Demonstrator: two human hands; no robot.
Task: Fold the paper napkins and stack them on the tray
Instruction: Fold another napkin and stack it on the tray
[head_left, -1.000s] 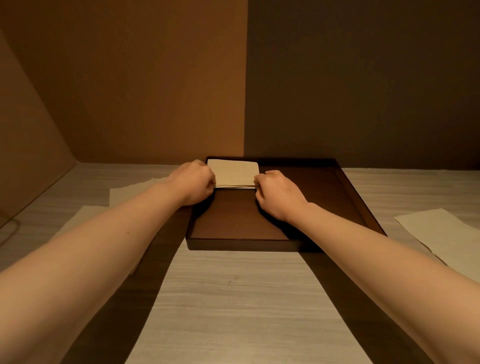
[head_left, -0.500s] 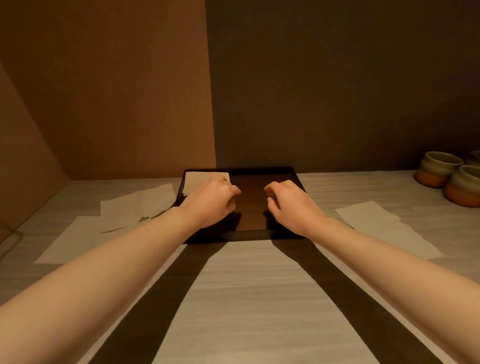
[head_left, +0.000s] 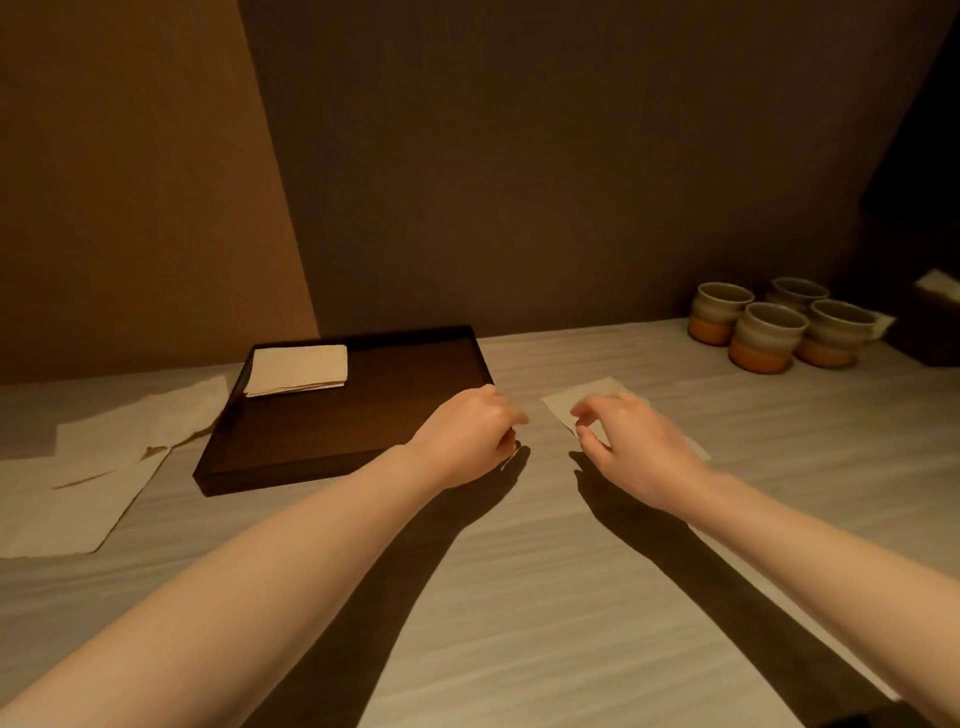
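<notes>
Stack: folded napkins (head_left: 297, 369) lie in the far left corner of the tray (head_left: 363, 447); several layers, edges roughly squared; pale cream against the dark floor
Tray: dark brown, rectangular, low straight rim, smooth matt finish; sits on the counter (head_left: 519, 597) left of both hands
Next sheet: unfolded napkin (head_left: 582, 397) lies flat on the counter just right of the tray; mostly hidden under the right hand; one corner points toward the tray
Left hand (head_left: 470, 436): fingers loosely curled, holding nothing that I can see; hovers near the tray's near right corner, apart from the sheet
Right hand (head_left: 631, 441): over the sheet, thumb and forefinger drawn toward each other at its near edge; whether they pinch the paper or only touch it, cannot tell
Spare sheets: loose napkins (head_left: 88, 478) overlap on the counter left of the tray; one edge lifted and creased
Handling, judged: thin paper; very light, limp, tears and creases easily; likely slides on the smooth counter, so one hand should pin while the other lifts; take it at a corner or edge with fingertips
Background: four glazed ceramic cups (head_left: 766, 335), grey above, orange below, grouped far right; counter pale with fine wood-like grain
</notes>
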